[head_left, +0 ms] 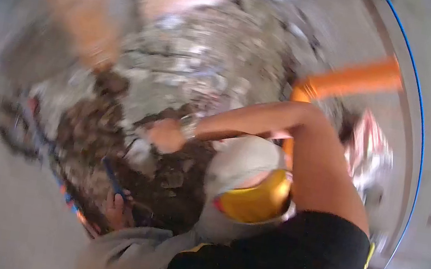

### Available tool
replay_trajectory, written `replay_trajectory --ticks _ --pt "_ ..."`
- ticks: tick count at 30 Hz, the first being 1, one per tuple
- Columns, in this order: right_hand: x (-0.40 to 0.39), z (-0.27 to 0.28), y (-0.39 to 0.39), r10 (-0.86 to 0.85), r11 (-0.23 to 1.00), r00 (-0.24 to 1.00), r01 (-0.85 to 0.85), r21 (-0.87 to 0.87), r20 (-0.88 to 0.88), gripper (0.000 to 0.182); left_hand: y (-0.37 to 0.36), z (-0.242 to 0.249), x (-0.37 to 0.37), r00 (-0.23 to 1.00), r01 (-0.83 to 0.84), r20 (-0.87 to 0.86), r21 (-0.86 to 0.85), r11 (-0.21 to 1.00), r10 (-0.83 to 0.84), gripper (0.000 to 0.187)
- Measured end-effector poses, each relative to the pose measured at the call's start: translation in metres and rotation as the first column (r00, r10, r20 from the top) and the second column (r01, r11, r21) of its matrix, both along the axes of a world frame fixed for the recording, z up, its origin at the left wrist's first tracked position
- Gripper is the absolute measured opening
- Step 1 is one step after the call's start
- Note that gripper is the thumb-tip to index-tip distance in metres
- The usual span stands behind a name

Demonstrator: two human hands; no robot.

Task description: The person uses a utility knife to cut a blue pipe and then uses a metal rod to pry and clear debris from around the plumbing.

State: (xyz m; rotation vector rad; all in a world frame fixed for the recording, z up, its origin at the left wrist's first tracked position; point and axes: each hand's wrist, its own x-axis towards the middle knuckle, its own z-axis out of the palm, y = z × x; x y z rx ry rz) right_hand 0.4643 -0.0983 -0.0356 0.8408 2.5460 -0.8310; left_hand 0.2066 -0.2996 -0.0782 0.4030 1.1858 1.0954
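Neither my left hand nor my right hand can be made out. A co-worker in a cap (242,164) and black shirt (274,262) bends over broken ground. The co-worker's bare arm (254,121) reaches left, and its blurred hand (167,135) is at a pale lump (140,155) above dark soil (180,177). Lower left, another hand (116,210), beside grey cloth (124,249), is close around a blue-handled tool (114,177). That hand seems to belong to the co-worker too.
An orange pipe (354,77) with a bend lies at the upper right. A blue cable (420,105) curves down the right side. Rubble (201,48) fills the upper middle. A blurred orange-brown shape (86,24) comes in from the upper left. A striped bag (366,141) sits right of the co-worker.
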Motion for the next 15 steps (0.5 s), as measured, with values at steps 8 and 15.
replay_trajectory --ticks 8,15 --pt "0.004 -0.021 -0.078 -0.901 0.422 0.331 0.509 -0.75 -0.282 0.047 0.112 0.026 0.079 0.858 0.472 -0.18 -0.091 0.877 -0.48 0.045" --pt "0.003 -0.031 -0.089 -0.972 0.149 0.234 0.588 -0.795 -0.009 0.049 0.101 0.022 0.085 0.795 0.489 -0.351 -0.115 0.865 -0.496 0.047"
